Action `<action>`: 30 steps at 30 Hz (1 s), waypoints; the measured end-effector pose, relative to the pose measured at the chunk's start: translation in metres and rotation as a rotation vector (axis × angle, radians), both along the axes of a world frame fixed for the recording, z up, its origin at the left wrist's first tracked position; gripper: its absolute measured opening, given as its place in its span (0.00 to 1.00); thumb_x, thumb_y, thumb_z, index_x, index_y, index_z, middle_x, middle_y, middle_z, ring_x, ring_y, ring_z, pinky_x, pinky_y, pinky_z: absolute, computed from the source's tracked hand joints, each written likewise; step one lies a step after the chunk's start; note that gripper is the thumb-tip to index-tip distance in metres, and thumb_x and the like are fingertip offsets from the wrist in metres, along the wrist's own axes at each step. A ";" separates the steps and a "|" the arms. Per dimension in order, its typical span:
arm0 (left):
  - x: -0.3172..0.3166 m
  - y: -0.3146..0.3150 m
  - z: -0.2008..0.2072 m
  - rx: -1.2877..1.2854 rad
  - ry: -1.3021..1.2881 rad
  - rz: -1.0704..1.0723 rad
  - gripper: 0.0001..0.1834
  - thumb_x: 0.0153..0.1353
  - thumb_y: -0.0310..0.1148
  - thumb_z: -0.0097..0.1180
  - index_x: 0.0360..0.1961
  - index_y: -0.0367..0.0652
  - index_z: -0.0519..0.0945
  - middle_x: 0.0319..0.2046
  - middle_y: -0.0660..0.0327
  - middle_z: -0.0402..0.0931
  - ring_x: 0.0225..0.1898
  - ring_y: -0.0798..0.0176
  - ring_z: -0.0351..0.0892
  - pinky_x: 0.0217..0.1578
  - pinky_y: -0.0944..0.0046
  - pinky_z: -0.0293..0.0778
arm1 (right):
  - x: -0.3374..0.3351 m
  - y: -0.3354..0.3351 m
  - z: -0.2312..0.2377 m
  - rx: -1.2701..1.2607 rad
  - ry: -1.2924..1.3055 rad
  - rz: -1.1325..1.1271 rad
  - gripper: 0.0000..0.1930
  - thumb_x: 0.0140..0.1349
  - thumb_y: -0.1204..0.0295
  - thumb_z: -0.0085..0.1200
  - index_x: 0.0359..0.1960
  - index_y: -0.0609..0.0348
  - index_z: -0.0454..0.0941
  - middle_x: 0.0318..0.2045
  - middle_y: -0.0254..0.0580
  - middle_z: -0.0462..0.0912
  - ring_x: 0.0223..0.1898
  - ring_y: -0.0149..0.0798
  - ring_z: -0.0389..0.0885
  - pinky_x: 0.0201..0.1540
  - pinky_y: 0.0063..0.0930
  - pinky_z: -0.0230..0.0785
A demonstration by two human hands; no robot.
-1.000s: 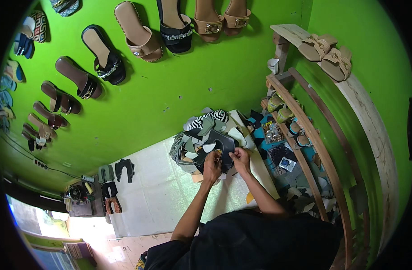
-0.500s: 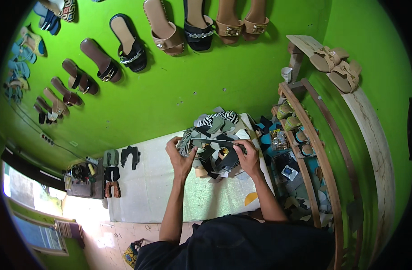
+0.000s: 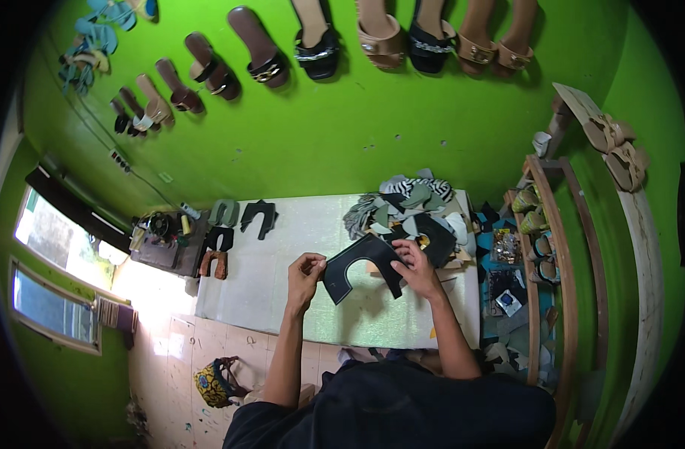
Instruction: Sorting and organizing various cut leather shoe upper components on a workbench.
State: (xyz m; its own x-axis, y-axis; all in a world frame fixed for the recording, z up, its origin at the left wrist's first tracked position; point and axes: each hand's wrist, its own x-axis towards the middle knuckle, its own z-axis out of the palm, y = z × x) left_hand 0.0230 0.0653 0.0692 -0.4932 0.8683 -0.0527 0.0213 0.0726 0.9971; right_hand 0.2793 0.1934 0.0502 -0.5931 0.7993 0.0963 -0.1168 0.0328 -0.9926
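Note:
Over the white-covered table (image 3: 275, 258) I hold a black, arch-shaped shoe-upper piece (image 3: 366, 251) with pale stitching along its inner curve. My left hand (image 3: 305, 278) is closed, thumb and fingers pinching the piece's left edge. At its upper right side my right hand (image 3: 420, 271) grips it, thumb and fingers closed on the edge. Behind the piece lies a heap of cut scraps (image 3: 380, 217) in grey-green, black, white and zebra stripe. Several similar arched pieces lie at the table's left end: a black one (image 3: 259, 218), a grey-green one (image 3: 223, 212) and a brown one (image 3: 214, 264) among them.
A dark sewing machine table (image 3: 170, 251) adjoins the left end. On the right stands a wooden rack (image 3: 535, 299) with shoes, scraps and small packets. Sandals (image 3: 316, 56) hang along the green wall. A patterned bag (image 3: 212, 385) sits on the floor.
My view has swung left. The black piece, seen edge-on before against the scrap heap, is now turned flat toward me and held nearer, left of the heap.

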 end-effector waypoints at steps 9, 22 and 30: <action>-0.074 -0.104 -0.018 0.052 -0.089 0.200 0.05 0.64 0.27 0.59 0.40 0.39 0.79 0.28 0.68 0.76 0.28 0.76 0.74 0.28 0.74 0.75 | -0.082 -0.064 -0.024 -0.037 -0.137 0.094 0.18 0.57 0.84 0.56 0.50 0.62 0.75 0.36 0.36 0.78 0.34 0.25 0.78 0.36 0.17 0.71; -0.202 -0.281 -0.046 -0.032 -0.280 0.350 0.15 0.56 0.18 0.61 0.45 0.39 0.79 0.32 0.67 0.76 0.30 0.74 0.76 0.30 0.74 0.75 | -0.241 -0.198 -0.024 0.095 -0.238 0.108 0.12 0.58 0.81 0.58 0.44 0.62 0.82 0.32 0.35 0.81 0.34 0.26 0.79 0.37 0.21 0.74; -0.267 -0.313 -0.059 0.121 -0.246 0.410 0.14 0.56 0.18 0.61 0.44 0.38 0.79 0.32 0.68 0.75 0.29 0.76 0.74 0.30 0.78 0.72 | -0.313 -0.226 -0.030 0.050 -0.232 0.218 0.14 0.58 0.81 0.58 0.46 0.60 0.81 0.33 0.35 0.81 0.31 0.26 0.78 0.34 0.21 0.75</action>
